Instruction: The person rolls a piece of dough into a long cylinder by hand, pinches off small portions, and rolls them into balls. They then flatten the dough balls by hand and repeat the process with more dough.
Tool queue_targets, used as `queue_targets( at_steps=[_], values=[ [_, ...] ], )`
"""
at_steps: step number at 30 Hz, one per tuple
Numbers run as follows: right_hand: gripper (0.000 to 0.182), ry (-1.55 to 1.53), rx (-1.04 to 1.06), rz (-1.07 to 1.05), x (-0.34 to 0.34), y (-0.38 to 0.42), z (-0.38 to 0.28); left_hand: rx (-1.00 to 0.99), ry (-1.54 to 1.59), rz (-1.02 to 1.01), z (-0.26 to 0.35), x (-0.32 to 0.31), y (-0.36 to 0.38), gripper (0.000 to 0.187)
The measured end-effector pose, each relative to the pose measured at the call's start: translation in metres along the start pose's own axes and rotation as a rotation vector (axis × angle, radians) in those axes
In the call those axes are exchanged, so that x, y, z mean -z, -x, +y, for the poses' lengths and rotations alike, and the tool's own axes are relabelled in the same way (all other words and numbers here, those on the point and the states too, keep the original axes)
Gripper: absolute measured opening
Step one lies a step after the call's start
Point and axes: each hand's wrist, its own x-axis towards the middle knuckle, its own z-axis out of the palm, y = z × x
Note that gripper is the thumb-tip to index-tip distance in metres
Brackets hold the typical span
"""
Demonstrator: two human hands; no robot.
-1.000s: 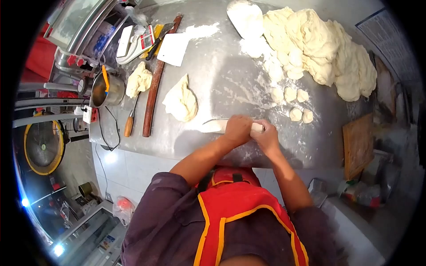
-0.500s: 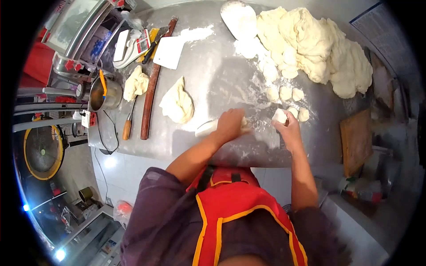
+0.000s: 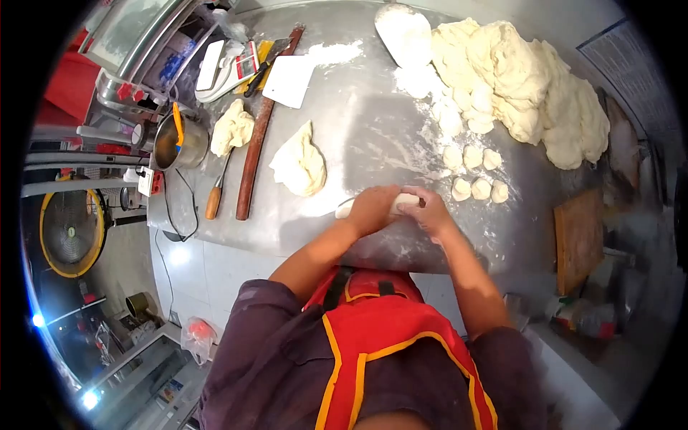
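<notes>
A roll of dough [image 3: 345, 209] lies near the front edge of the metal table. My left hand [image 3: 374, 209] is wrapped over its middle, and the roll shows on both sides of that hand. At the roll's right end, my right hand [image 3: 428, 211] grips the dough between thumb and fingers, close beside the left. Small dough pieces [image 3: 461, 189] sit to the right in two short rows on floured metal. Left of the hands rests a larger loose lump of dough [image 3: 299, 161].
A big dough mass [image 3: 502, 79] fills the back right, beside a flour-covered scoop [image 3: 403, 36]. Leftward are a white scraper [image 3: 288, 80], a long wooden rod [image 3: 256, 154], a scale [image 3: 226, 72], a metal pot [image 3: 188, 149] and a wooden-handled tool [image 3: 213, 203]. A wooden board [image 3: 579, 240] stands right.
My right hand has left a small dough piece in the front row and moved left to the roll's end. My left hand stays on the roll. The camera view has shifted slightly.
</notes>
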Motion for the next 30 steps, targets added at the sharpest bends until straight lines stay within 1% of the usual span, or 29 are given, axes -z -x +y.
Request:
queue_targets(
  at_steps=[1, 2, 3, 5, 8, 12, 14, 15, 17, 18, 20, 21, 22, 23, 25, 26, 28, 29, 30],
  values=[
    [0.05, -0.012, 0.003, -0.009, -0.006, 0.0, 0.002, 0.046, -0.043, -0.009, 0.005, 0.0, -0.001, 0.039],
    [0.038, -0.037, 0.037, 0.071, -0.015, 0.003, 0.005, 0.091, -0.084, -0.022, 0.01, -0.001, 0.0, 0.037],
    [0.036, 0.033, 0.039, 0.098, -0.018, 0.007, -0.001, 0.133, -0.124, -0.032, 0.015, 0.0, -0.002, 0.034],
    [0.033, 0.175, 0.045, 0.156, -0.02, 0.015, -0.015, 0.149, -0.183, -0.056, 0.013, -0.008, -0.001, 0.028],
    [0.027, 0.221, 0.032, 0.197, -0.022, 0.019, -0.024, 0.173, -0.236, -0.081, 0.016, -0.01, -0.003, 0.019],
    [0.021, -0.083, -0.076, 0.125, -0.018, 0.016, -0.019, 0.176, -0.257, -0.1, 0.023, -0.003, -0.007, 0.013],
    [0.022, -0.243, -0.149, 0.077, -0.015, 0.015, -0.016, 0.201, -0.265, -0.168, 0.022, -0.003, -0.01, 0.013],
    [0.02, -0.268, -0.158, 0.07, -0.013, 0.019, -0.022, 0.217, -0.268, -0.2, 0.022, -0.003, -0.011, 0.014],
    [0.018, -0.316, -0.167, 0.051, -0.007, 0.03, -0.048, 0.288, -0.318, -0.312, 0.023, 0.005, -0.023, 0.019],
    [0.02, -0.366, -0.155, 0.022, -0.002, 0.034, -0.059, 0.324, -0.343, -0.371, 0.022, 0.009, -0.027, 0.021],
    [0.025, -0.453, -0.134, -0.039, 0.014, 0.038, -0.071, 0.337, -0.322, -0.19, 0.006, 0.016, -0.022, 0.029],
    [0.028, -0.373, -0.088, 0.029, 0.021, 0.027, -0.073, 0.339, -0.313, -0.101, -0.002, 0.021, -0.02, 0.034],
    [0.031, -0.301, -0.049, 0.102, 0.028, 0.011, -0.076, 0.458, -0.189, -0.274, 0.0, 0.034, -0.024, 0.045],
    [0.035, -0.225, -0.005, 0.171, 0.035, -0.007, -0.079, 0.364, -0.208, -0.162, -0.005, 0.033, -0.016, 0.047],
    [0.039, 0.271, 0.209, 0.361, 0.037, -0.054, -0.042, 0.169, -0.246, 0.069, -0.015, 0.025, 0.002, 0.055],
    [0.041, 0.52, 0.313, 0.454, 0.036, -0.07, -0.029, 0.25, -0.272, 0.035, -0.012, 0.029, 0.006, 0.057],
    [0.042, 0.765, 0.283, 0.383, 0.031, -0.074, -0.033, 0.419, -0.318, -0.042, -0.002, 0.038, 0.014, 0.063],
    [0.043, 0.887, 0.267, 0.343, 0.028, -0.076, -0.035, 0.402, -0.344, -0.018, -0.006, 0.034, 0.017, 0.061],
    [0.046, 0.927, 0.223, 0.302, 0.03, -0.077, -0.035, 0.385, -0.367, 0.006, -0.012, 0.025, 0.022, 0.058]
  ],
)
